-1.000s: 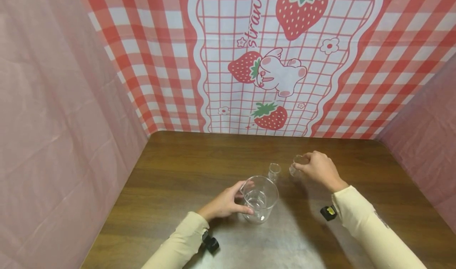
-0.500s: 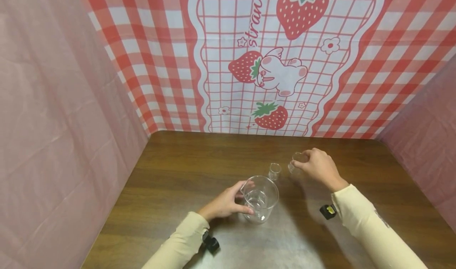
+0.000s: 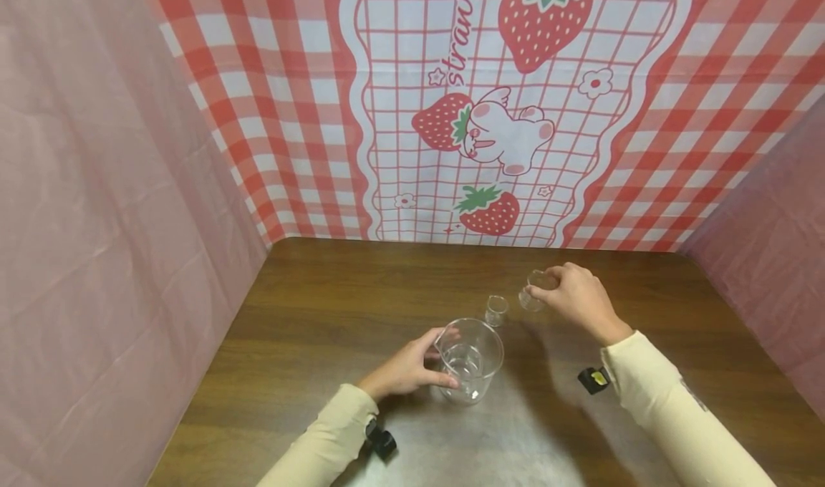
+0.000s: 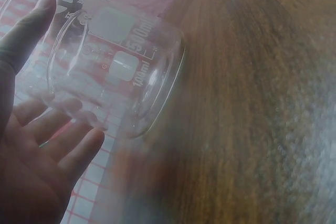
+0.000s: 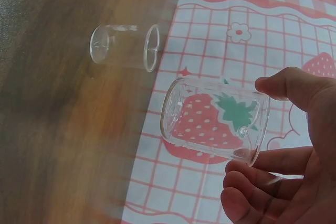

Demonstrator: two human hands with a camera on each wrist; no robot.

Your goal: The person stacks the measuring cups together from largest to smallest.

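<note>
Right wrist: fingers (image 5: pixel 287 160) hold a small beaker (image 5: pixel 210 119) across its rim.

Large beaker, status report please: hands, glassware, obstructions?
Left hand grips large beaker, nested beaker inside. Right hand pinches small beaker near its top. Second small beaker stands between, possibly in the way.

The beaker (image 3: pixel 469 364) between the left fingers (image 4: pixel 81 156) is clear with white print (image 4: pixel 124 66). Beneath them, the table (image 3: pixel 361 286) is brown wood-grain; beyond, the cloth (image 3: pixel 412 165) is red-and-white checked.
</note>
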